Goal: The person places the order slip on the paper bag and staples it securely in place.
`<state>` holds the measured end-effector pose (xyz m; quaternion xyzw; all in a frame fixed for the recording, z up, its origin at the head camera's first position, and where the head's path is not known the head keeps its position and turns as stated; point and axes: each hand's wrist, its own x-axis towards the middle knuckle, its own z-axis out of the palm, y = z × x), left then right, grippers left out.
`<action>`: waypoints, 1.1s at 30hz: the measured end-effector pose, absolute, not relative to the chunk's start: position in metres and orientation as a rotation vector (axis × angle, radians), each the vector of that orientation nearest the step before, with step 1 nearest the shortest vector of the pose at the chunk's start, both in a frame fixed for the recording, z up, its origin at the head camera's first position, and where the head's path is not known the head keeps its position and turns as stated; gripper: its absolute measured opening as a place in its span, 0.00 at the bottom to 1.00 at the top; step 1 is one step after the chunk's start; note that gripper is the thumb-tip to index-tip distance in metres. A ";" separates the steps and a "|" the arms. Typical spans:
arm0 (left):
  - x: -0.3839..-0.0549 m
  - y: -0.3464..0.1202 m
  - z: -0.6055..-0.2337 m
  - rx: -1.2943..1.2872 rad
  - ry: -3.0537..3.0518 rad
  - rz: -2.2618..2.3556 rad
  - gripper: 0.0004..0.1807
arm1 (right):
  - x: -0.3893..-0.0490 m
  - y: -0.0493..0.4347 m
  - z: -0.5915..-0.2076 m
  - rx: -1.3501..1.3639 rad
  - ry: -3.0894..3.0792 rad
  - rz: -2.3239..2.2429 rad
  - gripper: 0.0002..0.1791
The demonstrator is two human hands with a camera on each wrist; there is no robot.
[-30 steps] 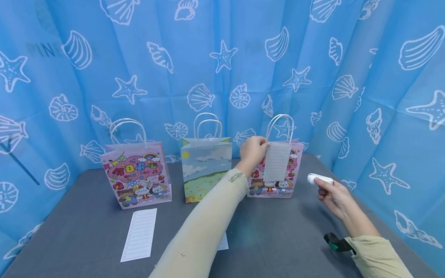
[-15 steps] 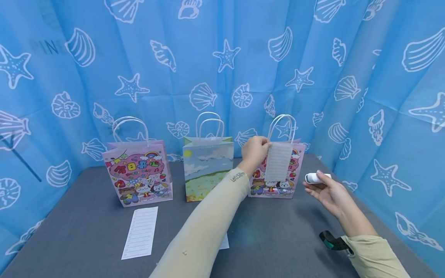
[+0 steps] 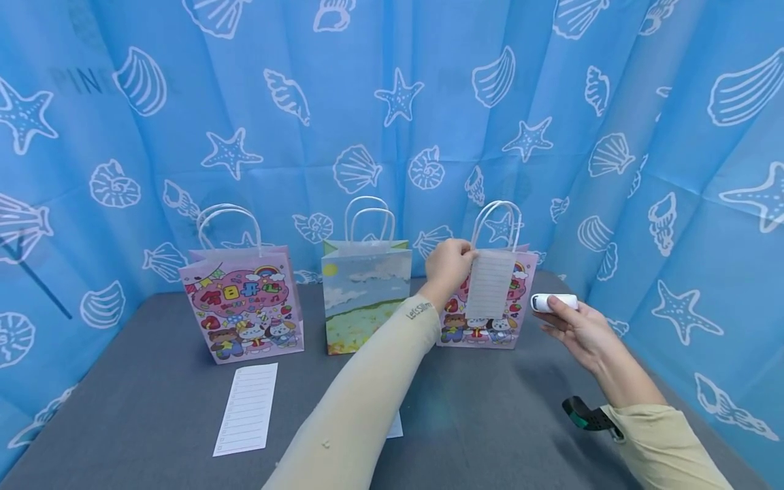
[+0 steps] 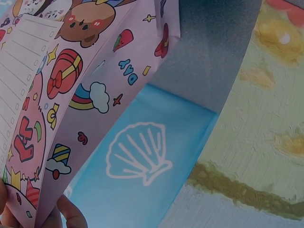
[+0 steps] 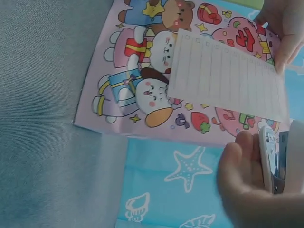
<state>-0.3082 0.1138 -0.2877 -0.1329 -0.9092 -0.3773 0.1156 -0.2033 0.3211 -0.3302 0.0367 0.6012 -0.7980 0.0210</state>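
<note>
On the right, a pink cartoon paper bag [image 3: 520, 292] stands upright with white handles. My left hand [image 3: 448, 267] pinches a white lined checklist slip [image 3: 490, 286] against the bag's top front edge. The slip hangs down over the printed front. In the left wrist view, fingertips [image 4: 71, 213] show at the bag's top edge. My right hand [image 3: 588, 337] holds a small white stapler [image 3: 554, 303] just right of the bag, its end pointing at the slip. The right wrist view shows the stapler's jaws apart, near the slip's top corner.
A landscape-printed bag [image 3: 367, 292] stands in the middle and another pink cartoon bag [image 3: 245, 306] on the left. One checklist slip [image 3: 246, 408] lies before the left bag. Another slip [image 3: 395, 427] is mostly hidden by my left sleeve. A blue shell-patterned curtain [image 3: 392, 170] hangs behind.
My right hand has turned the stapler and brought it left, closer to the right-hand bag. My left hand keeps the slip at the bag's top edge.
</note>
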 end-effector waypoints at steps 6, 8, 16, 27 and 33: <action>-0.308 0.114 -0.288 -0.384 -2.661 -1.114 0.12 | -0.206 0.314 -0.319 0.042 1.718 -2.641 0.18; -0.309 0.114 -0.288 -0.383 -2.661 -1.112 0.12 | -0.207 0.311 -0.316 0.016 1.715 -2.672 0.19; -0.309 0.115 -0.287 -0.379 -2.668 -1.109 0.11 | -0.213 0.297 -0.303 -0.009 1.980 -2.591 0.19; -0.310 0.116 -0.289 -0.404 -2.672 -1.062 0.12 | -0.222 0.283 -0.291 -0.072 2.384 -2.365 0.28; -0.311 0.115 -0.289 -0.425 -2.658 -1.056 0.12 | -0.233 0.279 -0.285 -0.124 2.481 -2.286 0.32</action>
